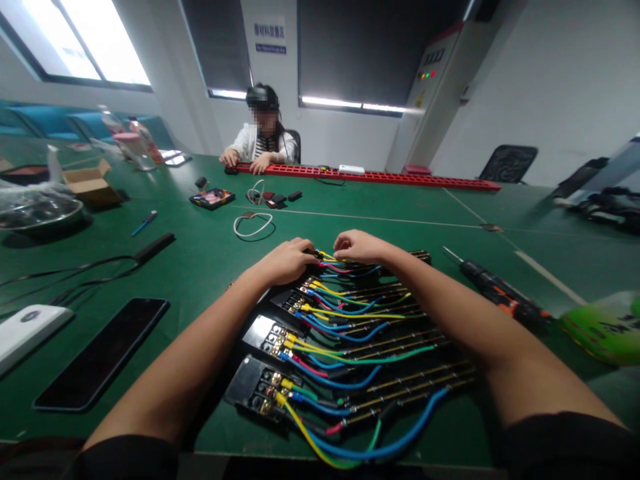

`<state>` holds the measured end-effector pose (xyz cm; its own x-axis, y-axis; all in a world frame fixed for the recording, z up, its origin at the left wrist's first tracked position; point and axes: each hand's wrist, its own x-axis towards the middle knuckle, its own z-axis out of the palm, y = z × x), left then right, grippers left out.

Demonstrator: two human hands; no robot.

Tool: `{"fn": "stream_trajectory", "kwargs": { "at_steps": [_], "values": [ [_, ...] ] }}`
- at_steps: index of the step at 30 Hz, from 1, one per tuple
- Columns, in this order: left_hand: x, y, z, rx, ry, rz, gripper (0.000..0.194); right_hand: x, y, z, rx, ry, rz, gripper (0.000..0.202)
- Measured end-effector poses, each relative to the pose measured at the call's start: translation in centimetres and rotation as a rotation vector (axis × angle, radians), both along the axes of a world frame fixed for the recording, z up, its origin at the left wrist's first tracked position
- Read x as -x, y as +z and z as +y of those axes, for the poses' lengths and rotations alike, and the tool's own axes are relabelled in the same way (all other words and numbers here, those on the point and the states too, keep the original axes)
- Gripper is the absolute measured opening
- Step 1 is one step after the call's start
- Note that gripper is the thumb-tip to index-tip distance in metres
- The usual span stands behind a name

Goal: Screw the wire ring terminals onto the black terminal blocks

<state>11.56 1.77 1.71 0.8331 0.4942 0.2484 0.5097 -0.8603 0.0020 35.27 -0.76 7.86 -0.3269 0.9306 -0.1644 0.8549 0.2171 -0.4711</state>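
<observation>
Left hand [287, 261] and right hand [364, 247] meet the far end of a row of wired blocks [254, 387] on the green desk [205, 263].
The left hand curls over the farthest block, its fingertips partly hidden, so I cannot tell how firmly it grips. The right hand, fingers loosely bent, is just beside the wires [400, 442] there; whether it pinches one is unclear. The wires, yellow, blue, red and green, reach rightward from the blocks towards brass rods [407, 377]. A screwdriver [505, 291] lies to the right, a phone [103, 353] to the left. Across the desk, another person [265, 139] sits at a red rail [425, 178].
</observation>
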Motion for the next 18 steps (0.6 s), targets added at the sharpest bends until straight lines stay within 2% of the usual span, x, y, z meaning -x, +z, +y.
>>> {"fn": "stream_trajectory", "kwargs": {
  "at_steps": [6, 10, 14, 18],
  "values": [
    [-0.1, 0.2, -0.3, -0.006, 0.018, -0.008, 0.04, -1.7, 3.4, -8.0, -0.082, 0.272, -0.102, 0.029],
    [0.0, 0.0, -0.1, -0.007, 0.006, -0.008, 0.039, -2.7, 5.1, -12.8, -0.158, 0.39, -0.146, 0.028],
    [0.0, -0.3, 0.2, -0.015, -0.006, -0.009, 0.04, -3.5, 5.7, -15.6, -0.235, 0.454, -0.122, 0.032],
    [-0.2, -0.2, 0.3, -0.015, 0.005, 0.006, 0.041, -3.8, 5.7, -17.2, -0.226, 0.541, -0.154, 0.032]
  ]
}}
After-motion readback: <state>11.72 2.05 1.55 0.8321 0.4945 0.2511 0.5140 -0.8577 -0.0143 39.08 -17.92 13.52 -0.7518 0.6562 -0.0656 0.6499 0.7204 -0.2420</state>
